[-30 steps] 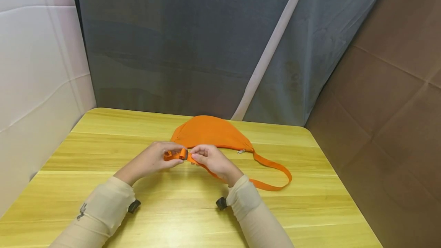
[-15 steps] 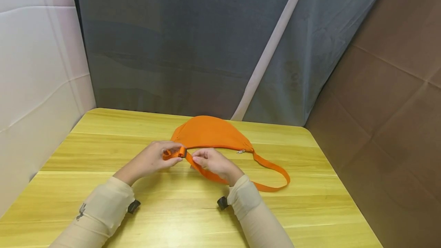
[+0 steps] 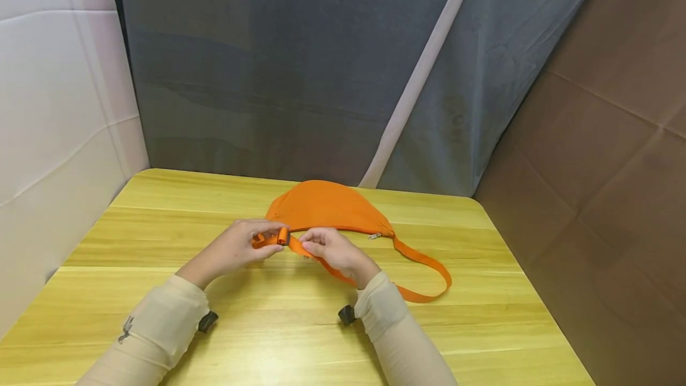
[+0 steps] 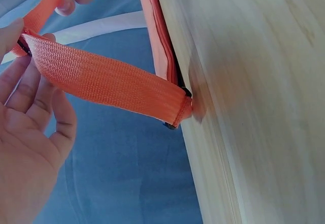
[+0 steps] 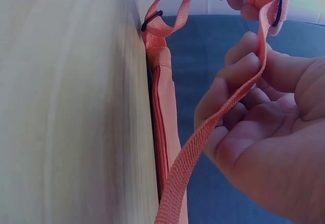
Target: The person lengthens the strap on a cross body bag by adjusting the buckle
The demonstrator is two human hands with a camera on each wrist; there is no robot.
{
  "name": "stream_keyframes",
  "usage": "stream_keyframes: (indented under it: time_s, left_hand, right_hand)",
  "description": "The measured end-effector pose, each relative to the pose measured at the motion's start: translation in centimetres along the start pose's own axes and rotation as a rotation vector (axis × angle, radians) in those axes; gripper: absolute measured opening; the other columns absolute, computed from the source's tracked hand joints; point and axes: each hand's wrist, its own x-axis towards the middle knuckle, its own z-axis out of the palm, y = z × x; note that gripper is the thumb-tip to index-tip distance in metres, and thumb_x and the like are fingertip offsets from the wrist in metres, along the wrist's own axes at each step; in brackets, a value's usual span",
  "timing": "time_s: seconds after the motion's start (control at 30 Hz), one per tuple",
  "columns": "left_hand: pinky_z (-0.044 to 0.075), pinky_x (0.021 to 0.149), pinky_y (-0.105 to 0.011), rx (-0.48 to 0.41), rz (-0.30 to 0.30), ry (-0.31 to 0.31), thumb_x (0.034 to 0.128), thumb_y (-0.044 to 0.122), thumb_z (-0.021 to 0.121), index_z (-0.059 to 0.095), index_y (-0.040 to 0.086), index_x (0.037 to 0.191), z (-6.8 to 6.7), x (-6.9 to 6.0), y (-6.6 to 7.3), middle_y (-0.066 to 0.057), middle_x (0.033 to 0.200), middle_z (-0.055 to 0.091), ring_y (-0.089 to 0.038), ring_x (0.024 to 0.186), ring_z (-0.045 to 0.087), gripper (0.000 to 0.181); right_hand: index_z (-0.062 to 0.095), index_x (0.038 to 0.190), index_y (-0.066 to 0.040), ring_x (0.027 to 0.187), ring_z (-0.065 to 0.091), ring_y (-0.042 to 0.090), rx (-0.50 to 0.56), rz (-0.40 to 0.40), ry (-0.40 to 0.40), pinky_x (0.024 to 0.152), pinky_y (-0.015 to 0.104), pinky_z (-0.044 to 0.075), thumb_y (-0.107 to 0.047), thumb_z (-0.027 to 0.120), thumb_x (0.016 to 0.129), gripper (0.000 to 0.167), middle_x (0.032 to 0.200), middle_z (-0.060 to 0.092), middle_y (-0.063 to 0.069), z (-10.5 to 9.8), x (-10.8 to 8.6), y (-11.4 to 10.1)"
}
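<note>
An orange waist bag (image 3: 329,206) lies on the table with its zip edge toward me. Its orange strap (image 3: 447,279) loops out to the right and back to my hands. My left hand (image 3: 233,250) pinches the strap at a black slider buckle (image 5: 278,8), above the table. Just right of the buckle, my right hand (image 3: 339,255) pinches the strap between thumb and fingers. In the right wrist view a second black buckle (image 5: 152,20) joins the strap to the bag's end. A doubled stretch of strap (image 4: 109,82) spans from my left fingers to the bag.
The wooden table (image 3: 257,338) has its far edge just behind the bag. A metal zip pull (image 3: 374,236) sits at the bag's right end. Grey cloth (image 3: 257,76) hangs behind, white cloth on the left, brown cloth (image 3: 600,207) on the right.
My right fingers have shifted slightly right along the strap, easing off it midway, then pinching it again. The right-hand strap loop has shifted slightly toward me. My left hand stays nearly still.
</note>
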Motion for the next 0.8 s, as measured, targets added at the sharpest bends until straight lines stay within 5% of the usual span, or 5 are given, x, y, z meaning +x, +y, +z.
stream_keyframes:
  time_s: [0.47,0.8]
  left_hand:
    - [0.052,0.073,-0.031,0.007,-0.017,-0.02,0.0912,0.019,0.078,0.071,0.009,0.126,0.04,0.05,-0.08,0.005,0.104,0.07,-0.01,0.084,0.06,0.037]
    - [0.052,0.072,-0.03,0.004,-0.017,-0.031,0.0913,0.02,0.078,0.071,0.01,0.124,0.23,0.15,-0.05,0.007,0.1,0.069,-0.009,0.085,0.06,0.035]
  right_hand:
    - [0.066,0.111,-0.002,0.083,0.052,0.021,0.014,-0.02,-0.014,0.08,0.036,0.048,-0.008,0.053,0.106,0.015,0.089,0.059,0.0,-0.33,-0.08,-0.03]
    - [0.066,0.112,0.0,0.094,0.057,0.031,0.048,-0.012,-0.019,0.093,0.05,0.048,-0.008,0.054,0.105,0.016,0.096,0.064,0.002,-0.13,-0.21,-0.38]
